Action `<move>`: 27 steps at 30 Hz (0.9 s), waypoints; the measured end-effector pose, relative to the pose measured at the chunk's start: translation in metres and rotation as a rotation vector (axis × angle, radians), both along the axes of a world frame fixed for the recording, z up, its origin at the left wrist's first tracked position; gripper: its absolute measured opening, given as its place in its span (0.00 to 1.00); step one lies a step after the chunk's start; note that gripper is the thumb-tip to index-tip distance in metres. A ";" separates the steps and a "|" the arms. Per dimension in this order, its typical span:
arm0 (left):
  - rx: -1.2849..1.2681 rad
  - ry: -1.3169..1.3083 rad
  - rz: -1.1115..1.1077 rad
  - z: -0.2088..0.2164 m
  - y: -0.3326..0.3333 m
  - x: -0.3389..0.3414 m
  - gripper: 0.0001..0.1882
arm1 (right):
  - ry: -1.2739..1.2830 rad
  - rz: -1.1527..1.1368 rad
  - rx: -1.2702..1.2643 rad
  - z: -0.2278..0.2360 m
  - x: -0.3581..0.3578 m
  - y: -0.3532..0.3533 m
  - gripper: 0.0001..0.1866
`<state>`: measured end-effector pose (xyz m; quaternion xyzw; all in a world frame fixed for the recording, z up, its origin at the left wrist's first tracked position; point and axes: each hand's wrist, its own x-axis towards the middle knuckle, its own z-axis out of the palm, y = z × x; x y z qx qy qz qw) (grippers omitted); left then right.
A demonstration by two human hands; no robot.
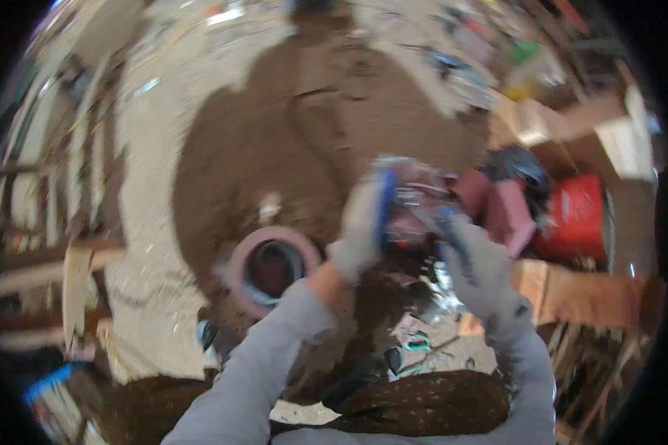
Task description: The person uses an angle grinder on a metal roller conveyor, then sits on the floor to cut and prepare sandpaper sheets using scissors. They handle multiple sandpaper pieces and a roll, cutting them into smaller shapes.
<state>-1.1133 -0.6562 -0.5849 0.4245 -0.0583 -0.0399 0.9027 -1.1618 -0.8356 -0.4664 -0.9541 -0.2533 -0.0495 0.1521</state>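
Both my hands wear light grey gloves with blue on the palm side. My left hand (360, 226) is against the left side of a maroon thing with shiny, clear plastic about it (417, 202), its fingers curled along the edge. On the other side my right hand (476, 256) is closed with the thumb toward the same thing. What its fingers grip is smeared by motion. A thick pink ring (240, 273), like a large roll, lies on the ground beside my left forearm, dark in its middle. Pink block-like pieces (513, 219) lie just beyond my right hand.
To the right are a red bucket (571, 222) on its side, a black plastic bag (523, 169) and cardboard (579, 293). Wooden pieces (74, 289) stand at the left. Teal-handled scissors (417, 341) lie near my knees. Mixed scraps (460, 70) cover the far right ground.
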 end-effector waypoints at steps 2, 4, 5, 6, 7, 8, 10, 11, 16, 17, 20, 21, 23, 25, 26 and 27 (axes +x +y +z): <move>0.002 -0.077 0.004 -0.002 -0.007 -0.001 0.22 | 0.055 -0.060 0.155 -0.012 -0.007 -0.004 0.21; 0.048 -0.179 -0.076 0.001 -0.018 0.008 0.19 | 0.034 -0.054 0.109 -0.010 -0.013 -0.013 0.20; 0.320 -0.281 -0.061 0.005 -0.023 0.009 0.18 | 0.016 -0.077 0.099 -0.011 -0.010 -0.017 0.19; 0.613 -0.383 -0.018 0.004 -0.026 0.010 0.17 | 0.052 -0.108 0.073 -0.011 -0.013 -0.028 0.19; 0.874 -0.482 0.034 0.003 -0.029 0.011 0.16 | 0.089 -0.145 0.037 -0.013 -0.018 -0.041 0.19; 0.827 -0.527 0.092 0.001 -0.036 0.010 0.16 | 0.046 -0.119 -0.005 -0.017 -0.020 -0.053 0.18; 0.826 -0.614 0.089 0.002 -0.038 0.006 0.16 | -0.035 -0.079 -0.080 -0.026 -0.021 -0.081 0.17; 0.867 -0.658 0.031 0.008 -0.036 0.006 0.16 | -0.084 0.029 -0.115 -0.028 -0.019 -0.098 0.17; 0.735 -0.805 -0.279 -0.002 -0.053 0.010 0.15 | -0.254 0.468 -0.258 -0.017 0.031 -0.149 0.22; 0.606 -0.841 -0.227 -0.008 -0.062 0.008 0.15 | -0.260 0.510 -0.350 -0.006 0.043 -0.149 0.24; 0.385 -0.784 -0.337 -0.027 -0.094 0.004 0.14 | -0.225 0.634 -0.458 0.022 0.084 -0.128 0.25; 0.339 -0.738 -0.412 -0.032 -0.104 0.003 0.15 | -0.198 0.669 -0.477 0.030 0.096 -0.116 0.24; 0.203 -0.556 -0.683 -0.021 -0.093 0.019 0.19 | -0.297 0.707 -0.548 0.037 0.109 -0.108 0.24; -0.165 0.132 -0.961 -0.025 -0.063 0.021 0.20 | -0.341 0.732 -0.497 0.019 0.127 -0.079 0.23; -0.176 0.195 -0.907 -0.021 -0.053 0.022 0.19 | -0.332 0.716 -0.483 0.016 0.131 -0.064 0.22; -0.172 0.256 -0.852 -0.016 -0.046 0.023 0.18 | -0.332 0.699 -0.447 0.009 0.140 -0.058 0.20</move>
